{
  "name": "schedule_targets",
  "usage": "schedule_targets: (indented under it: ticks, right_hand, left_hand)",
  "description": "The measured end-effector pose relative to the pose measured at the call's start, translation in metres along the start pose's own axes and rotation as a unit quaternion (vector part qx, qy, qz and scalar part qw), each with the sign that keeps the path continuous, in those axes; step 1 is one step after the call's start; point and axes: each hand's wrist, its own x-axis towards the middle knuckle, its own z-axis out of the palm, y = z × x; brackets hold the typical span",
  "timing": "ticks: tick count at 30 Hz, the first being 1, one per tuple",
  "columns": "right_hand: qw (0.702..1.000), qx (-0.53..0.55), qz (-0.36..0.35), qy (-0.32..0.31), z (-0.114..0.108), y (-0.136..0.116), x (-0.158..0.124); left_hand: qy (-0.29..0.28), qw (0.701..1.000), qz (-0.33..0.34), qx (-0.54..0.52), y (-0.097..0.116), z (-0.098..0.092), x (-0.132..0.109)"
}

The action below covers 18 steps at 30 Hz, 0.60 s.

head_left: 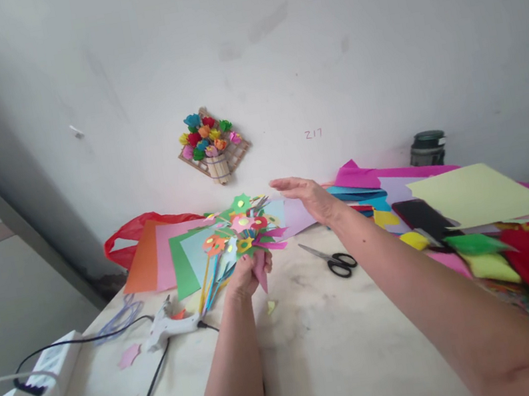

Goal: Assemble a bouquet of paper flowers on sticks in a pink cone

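One hand of mine, the left (243,276), is closed around the pink lower end of a paper bouquet (242,222), which I hold up over the middle of the table (315,352). Its flower heads, in green, pink, orange, red and yellow, fan out above my fist, and the pink tip pokes out below it. My right hand (308,197) is raised to the right of the blooms, fingers stretched and apart from them, gripping nothing.

Just under my right wrist lie scissors (331,258) with black handles, their blades parted slightly. A small yellowish scrap (271,306) sits near my left wrist. To the left of my forearm a white glue gun (174,326) rests on its side near a pink cutout (129,356), with a white power strip (58,361) farther left. Behind the gun, an orange sheet (141,266) and a green sheet (186,275) lie among other papers.

Over to my right, a dark phone (420,218) lies beside a pale yellow sheet (486,191). On the wall beyond hangs a diamond-shaped decoration (218,168) full of colourful flowers.
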Motion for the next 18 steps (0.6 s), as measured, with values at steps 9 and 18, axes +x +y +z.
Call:
schedule_targets:
  ticks: [9,18]
  right_hand:
    - [0.976,-0.037,0.084,0.198,0.025,0.047,-0.03]
    - [0.968,-0.195,0.156,0.034,0.064,0.08,-0.055]
  left_hand:
    - [0.142,0.985,0.078,0.057,0.006,0.01,0.01]
    - [0.218,0.941,0.159,0.204,0.003,0.017,0.018]
